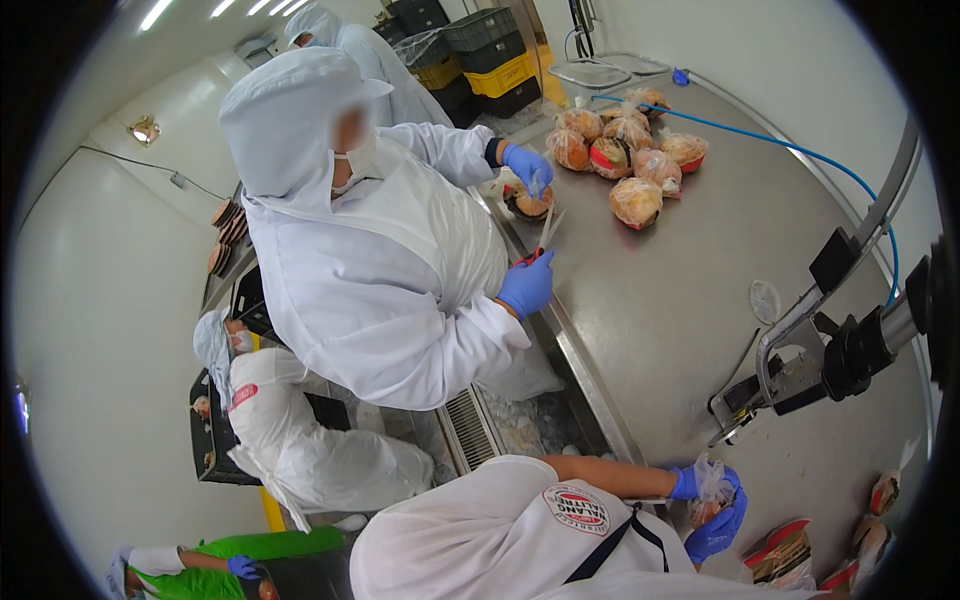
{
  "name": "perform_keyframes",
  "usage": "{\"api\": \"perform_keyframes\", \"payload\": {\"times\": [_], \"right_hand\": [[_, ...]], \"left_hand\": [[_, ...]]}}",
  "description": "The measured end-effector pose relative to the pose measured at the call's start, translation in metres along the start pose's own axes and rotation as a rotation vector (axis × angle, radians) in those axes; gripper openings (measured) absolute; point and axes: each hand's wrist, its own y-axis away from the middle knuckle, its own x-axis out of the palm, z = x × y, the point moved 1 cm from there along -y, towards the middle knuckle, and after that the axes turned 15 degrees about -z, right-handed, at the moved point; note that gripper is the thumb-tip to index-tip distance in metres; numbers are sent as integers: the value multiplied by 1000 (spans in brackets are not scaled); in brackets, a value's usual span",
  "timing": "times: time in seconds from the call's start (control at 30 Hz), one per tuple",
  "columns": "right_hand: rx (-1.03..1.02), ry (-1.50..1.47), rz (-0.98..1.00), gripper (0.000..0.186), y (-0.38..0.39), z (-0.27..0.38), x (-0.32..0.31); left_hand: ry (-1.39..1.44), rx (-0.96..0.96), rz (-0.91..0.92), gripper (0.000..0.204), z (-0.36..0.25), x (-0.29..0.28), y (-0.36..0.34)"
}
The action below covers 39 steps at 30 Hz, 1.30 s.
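Note:
My left hand (686, 484), in a blue glove, is closed at the left side of a clear plastic bag (711, 481) with a reddish-brown food piece inside. My right hand (724, 529), also gloved in blue, curls round the bag's right and lower side, over the steel table. The bag's gathered end stands up between the hands; some fingers are hidden behind it. Just to the right of my hands lies a bagged food pack (782, 556) with a red and dark label. More bagged packs (884, 493) rest at the table's right edge.
Across the steel table (690, 290), a co-worker (385, 240) in white holds red-handled scissors (540, 245) beside a bagged piece. Several bagged round pieces (635, 203) form a pile. A jointed metal arm (800, 350) and a blue hose (800, 150) reach over the table's right side.

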Motion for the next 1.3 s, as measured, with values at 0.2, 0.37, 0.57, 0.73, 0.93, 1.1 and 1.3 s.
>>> {"api": "perform_keyframes", "payload": {"times": [0.2, 0.37, 0.57, 0.73, 0.93, 1.1, 1.3], "right_hand": [[-14, -21, 44, 41, 3, -16, -1], [11, -157, 26, 40, 10, -8, 0], [-37, -70, 43, 39, 2, 19, -5], [-73, -114, 42, 40, 1, -6, -5], [-99, -103, 36, 41, -2, -59, -14], [-170, -89, 75, 41, -25, -16, -26], [-238, 32, 153, 39, -16, -15, -54]], "left_hand": [[-52, -37, 37, 28, 1, 0, 3], [-127, -35, 66, 26, 3, 8, 13], [143, -89, 46, 25, 0, -2, 4], [176, -85, -127, 26, 11, 24, 7], [288, 87, -163, 24, -26, -11, 4], [534, -128, -486, 22, -29, 28, 12], [-196, 41, -536, 23, -67, 37, 14]]}}
